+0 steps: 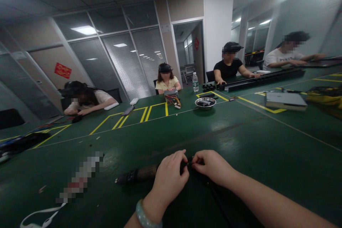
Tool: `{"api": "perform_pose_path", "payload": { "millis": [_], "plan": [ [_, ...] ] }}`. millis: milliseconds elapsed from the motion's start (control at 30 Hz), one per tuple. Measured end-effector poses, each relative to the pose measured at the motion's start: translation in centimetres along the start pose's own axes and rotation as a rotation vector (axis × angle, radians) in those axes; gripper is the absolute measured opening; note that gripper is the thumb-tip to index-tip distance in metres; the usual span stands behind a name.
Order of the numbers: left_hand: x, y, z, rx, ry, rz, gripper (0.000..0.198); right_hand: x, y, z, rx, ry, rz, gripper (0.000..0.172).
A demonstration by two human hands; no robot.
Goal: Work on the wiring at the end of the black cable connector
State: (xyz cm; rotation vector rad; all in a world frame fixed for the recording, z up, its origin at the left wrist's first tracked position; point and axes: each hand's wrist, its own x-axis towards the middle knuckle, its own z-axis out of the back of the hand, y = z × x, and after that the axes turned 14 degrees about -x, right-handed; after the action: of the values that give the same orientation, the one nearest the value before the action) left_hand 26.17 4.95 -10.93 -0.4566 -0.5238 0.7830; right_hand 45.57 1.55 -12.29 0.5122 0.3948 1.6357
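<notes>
Left hand (pixel 171 180), with a bracelet (pixel 143 217) on its wrist, is curled shut over the right end of a dark rod (pixel 139 175). Right hand (pixel 212 166) pinches the same end between thumb and forefinger; the hands nearly touch. The rod lies flat on the green table (pixel 240 131), close to the person, pointing left. A metal bowl (pixel 205 103) stands well beyond.

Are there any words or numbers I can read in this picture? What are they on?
Nothing here can be read.
Red wall sign: gold marks, too blurred.
Red sign by the doorway: too small.
Water bottle label: too small.
Strip on the table: blurred out.
The dark rod in the left hand: no writing shows.
</notes>
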Motion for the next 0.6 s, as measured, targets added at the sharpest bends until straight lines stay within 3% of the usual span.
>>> {"api": "perform_pose_path", "payload": {
  "millis": [600],
  "plan": [
    [0.33, 0.44, -0.3, -0.003, 0.008, -0.016, 0.014, 0.01, -0.04, -0.13, 0.033, -0.003, -0.003, 0.012]
  ]
}}
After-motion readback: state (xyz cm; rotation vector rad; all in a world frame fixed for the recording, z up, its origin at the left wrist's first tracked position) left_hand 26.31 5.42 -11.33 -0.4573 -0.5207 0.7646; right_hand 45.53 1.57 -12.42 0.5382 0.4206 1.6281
